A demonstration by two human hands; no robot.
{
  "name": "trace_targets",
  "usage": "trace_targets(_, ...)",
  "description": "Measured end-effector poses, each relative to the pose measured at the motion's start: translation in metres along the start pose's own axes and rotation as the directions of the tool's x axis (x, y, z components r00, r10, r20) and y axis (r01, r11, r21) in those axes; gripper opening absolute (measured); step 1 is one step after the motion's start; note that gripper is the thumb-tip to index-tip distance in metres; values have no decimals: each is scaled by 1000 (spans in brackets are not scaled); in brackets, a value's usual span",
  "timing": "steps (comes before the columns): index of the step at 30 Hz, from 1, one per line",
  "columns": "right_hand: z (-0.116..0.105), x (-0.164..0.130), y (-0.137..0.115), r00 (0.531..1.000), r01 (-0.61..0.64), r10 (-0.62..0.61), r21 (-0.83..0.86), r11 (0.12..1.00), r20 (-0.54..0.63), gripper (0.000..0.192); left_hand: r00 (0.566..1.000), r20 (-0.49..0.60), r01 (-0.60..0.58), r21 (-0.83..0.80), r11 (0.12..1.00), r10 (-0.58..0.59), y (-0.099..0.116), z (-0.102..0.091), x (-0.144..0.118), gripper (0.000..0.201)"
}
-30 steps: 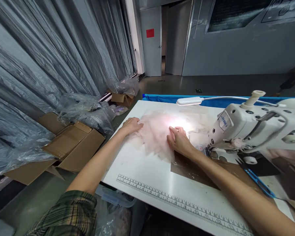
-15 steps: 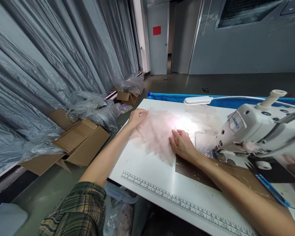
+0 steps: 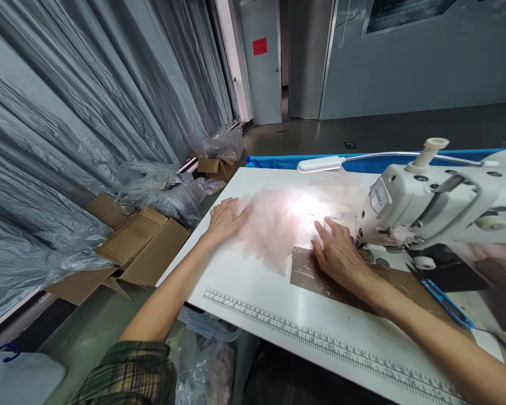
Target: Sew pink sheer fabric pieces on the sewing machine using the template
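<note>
Sheer pale pink fabric, like tulle (image 3: 267, 228), lies in a loose heap on the white sewing table (image 3: 253, 281). My left hand (image 3: 226, 219) rests at the heap's left edge, fingers stretched out and apart, the fingertips close to the cloth. To the right of the heap is my right hand (image 3: 335, 247), spread low over the tabletop beside the sewing machine (image 3: 405, 208), its fingers apart. Whether its fingertips touch the clear piece under them I cannot tell. A lamp (image 3: 320, 163) throws a bright glare onto the fabric, washing out its right part.
Blue thread snips (image 3: 447, 304) and a white bobbin-like piece (image 3: 424, 262) lie right of my right forearm. A printed ruler (image 3: 303, 332) runs along the front edge. Open cardboard boxes (image 3: 145, 242) and plastic bags stand on the floor at left, by a silver curtain (image 3: 88, 101).
My left hand has opened from a closed hold at the fabric's edge and moved slightly left and down. My right hand has moved right, off the fabric. The view has shifted slightly.
</note>
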State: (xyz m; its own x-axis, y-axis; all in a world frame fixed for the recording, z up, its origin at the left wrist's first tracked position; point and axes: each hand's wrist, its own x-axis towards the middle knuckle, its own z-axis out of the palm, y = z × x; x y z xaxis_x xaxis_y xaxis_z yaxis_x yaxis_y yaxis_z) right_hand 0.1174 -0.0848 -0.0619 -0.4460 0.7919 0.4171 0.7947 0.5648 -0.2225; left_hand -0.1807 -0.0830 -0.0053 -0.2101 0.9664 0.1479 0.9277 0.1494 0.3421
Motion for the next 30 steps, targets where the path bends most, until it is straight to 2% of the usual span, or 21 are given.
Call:
trace_targets(2, 6, -4, 9, 1000, -25, 25, -75, 997, -4, 50, 997, 29, 69, 18, 997, -69, -10, 4, 0, 66)
trace_targets(5, 21, 2, 20, 998, 65, -65, -105, 992, 6, 49, 999, -42, 16, -15, 1000, -17, -11, 8, -7, 60)
trace_targets(7, 28, 10, 24, 995, 103, -104, -83, 991, -6, 46, 984, -143, -115, -62, 991, 105, -3, 9, -15, 53)
trace_targets(9, 30, 14, 24, 995, 88, -90, -66, 994, -29, 45, 941, -189, -304, -100, 947, 282, 8, 12, -22, 45)
trace_targets(12, 20, 7, 16, 991, 104, -107, -49, 993, -77, 44, 851, -91, -525, -125, 842, 517, 23, 20, -29, 36)
trace_targets(14, 7, -8, 9, 978, 169, -170, -19, 985, -118, 42, 818, -33, -573, -138, 808, 574, 28, 24, -29, 22)
trace_targets(16, -8, -28, 4, 958, 257, -250, 30, 966, -140, 39, 826, -65, -562, -171, 809, 560, 29, 24, -27, 14)
trace_targets(18, -22, -49, 4, 941, 318, -307, 66, 946, -142, 37, 828, -148, -560, -220, 799, 540, 32, 20, -27, 14)
trace_targets(20, -35, -65, 8, 933, 346, -330, 110, 932, -140, 37, 798, -223, -602, -252, 758, 560, 42, 13, -32, 14)
trace_targets(22, -47, -76, 12, 943, 325, -305, 178, 929, -134, 42, 742, -242, -670, -276, 689, 625, 62, 10, -47, 15)
trace_targets(23, -52, -80, 14, 949, 310, -287, 222, 924, -131, 47, 708, -218, -704, -305, 642, 672, 74, 10, -57, 16)
trace_targets(25, -61, -86, 15, 954, 299, -280, 315, 901, -107, 63, 610, -139, -754, -405, 517, 780, 101, 16, -80, 20)
trace_targets(28, -71, -91, 14, 943, 307, -332, 419, 854, -14, 88, 430, -8, -786, -495, 370, 903, 131, 31, -110, 23)
trace_targets(29, -72, -93, 14, 938, 298, -345, 438, 848, 30, 91, 392, 27, -792, -498, 353, 919, 136, 36, -116, 23)
trace_targets(30, -73, -95, 14, 934, 282, -350, 449, 848, 74, 92, 377, 61, -793, -495, 356, 924, 139, 41, -119, 22)
